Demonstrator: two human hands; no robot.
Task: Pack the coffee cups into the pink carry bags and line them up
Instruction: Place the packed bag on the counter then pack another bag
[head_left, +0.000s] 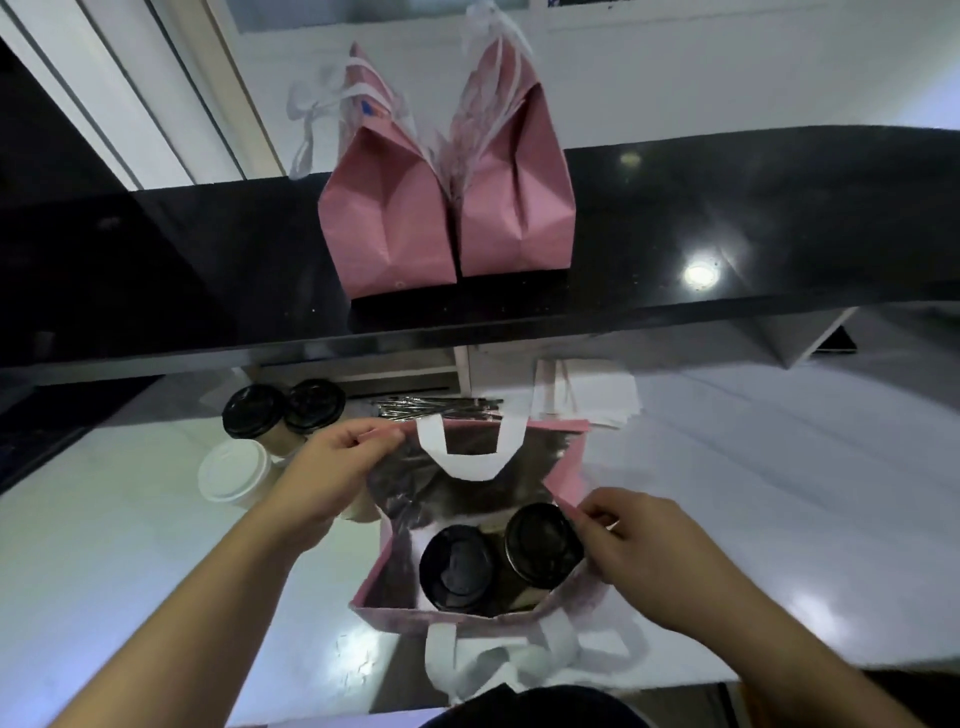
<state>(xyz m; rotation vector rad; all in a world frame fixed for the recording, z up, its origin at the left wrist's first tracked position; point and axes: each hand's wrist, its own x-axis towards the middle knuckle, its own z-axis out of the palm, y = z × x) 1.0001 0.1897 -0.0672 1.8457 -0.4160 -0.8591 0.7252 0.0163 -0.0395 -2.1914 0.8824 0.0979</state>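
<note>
I watch an open pink foil-lined carry bag (569, 457) on the near white counter (779, 493), two black-lidded coffee cups (498, 558) upright inside. The right hand (654, 561) pinches the right rim; the left hand (332, 473) pinches the far-left rim. A hard tug on either rim could, I judge, tip the cups together. Left of it wait three more lidded paper cups (270, 431). Farther off, two closed pink bags (447, 208) stand touching on the black shelf (727, 223).
</note>
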